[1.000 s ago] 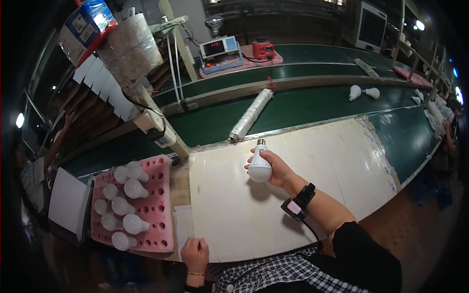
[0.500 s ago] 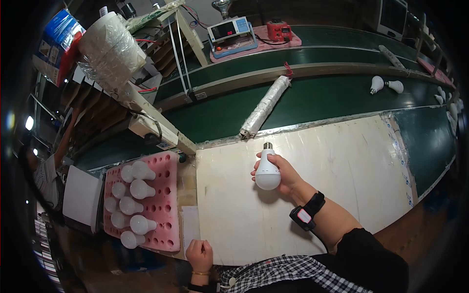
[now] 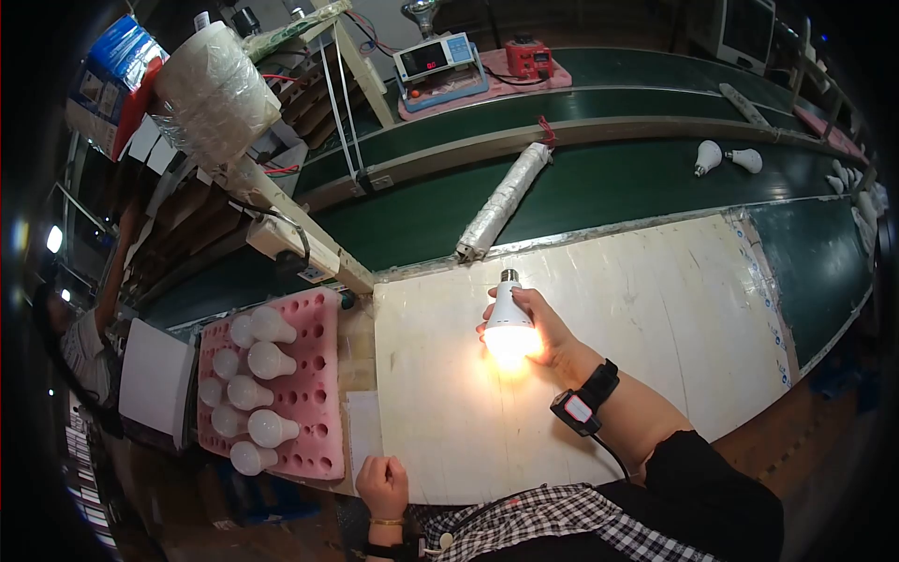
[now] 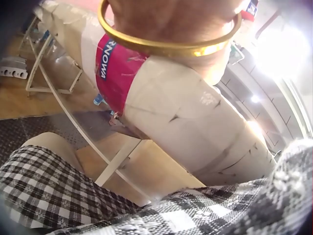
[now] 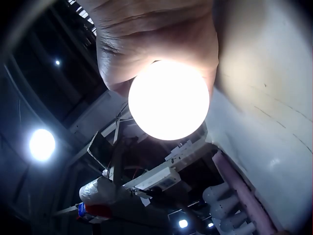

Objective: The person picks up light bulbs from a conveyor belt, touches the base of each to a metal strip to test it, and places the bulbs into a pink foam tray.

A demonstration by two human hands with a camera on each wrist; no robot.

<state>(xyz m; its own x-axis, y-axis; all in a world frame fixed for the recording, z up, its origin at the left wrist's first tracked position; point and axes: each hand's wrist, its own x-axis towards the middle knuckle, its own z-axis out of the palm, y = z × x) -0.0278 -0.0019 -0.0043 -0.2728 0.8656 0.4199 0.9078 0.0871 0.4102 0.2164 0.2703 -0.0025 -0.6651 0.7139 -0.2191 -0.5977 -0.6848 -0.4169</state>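
Observation:
In the head view my right hand (image 3: 546, 330) grips a light bulb (image 3: 508, 314) by its white body, over the pale board. The metal screw cap (image 3: 509, 275) points away from me and the dome glows bright yellow-white. From the right wrist the lit dome (image 5: 169, 100) shows as a white glare under the palm. My left hand (image 3: 383, 487) rests at the board's near edge, fingers curled in, with nothing seen in it. In the left wrist view a gold bangle (image 4: 171, 48) circles that wrist and the fingers are out of sight.
A pink foam tray (image 3: 320, 393) with several unlit bulbs (image 3: 272, 360) stands left of the board (image 3: 440, 421). Behind lies a green conveyor belt (image 3: 412, 229) with a wrapped bar (image 3: 504, 203) and two bulbs (image 3: 708, 157). A meter (image 3: 433, 58) and a red device (image 3: 530, 59) stand farther back.
The bulb in my right hand was unlit in both earlier frames and now glows. The meter's red reading has dropped from a larger number. The head view has shifted; my left hand stays put.

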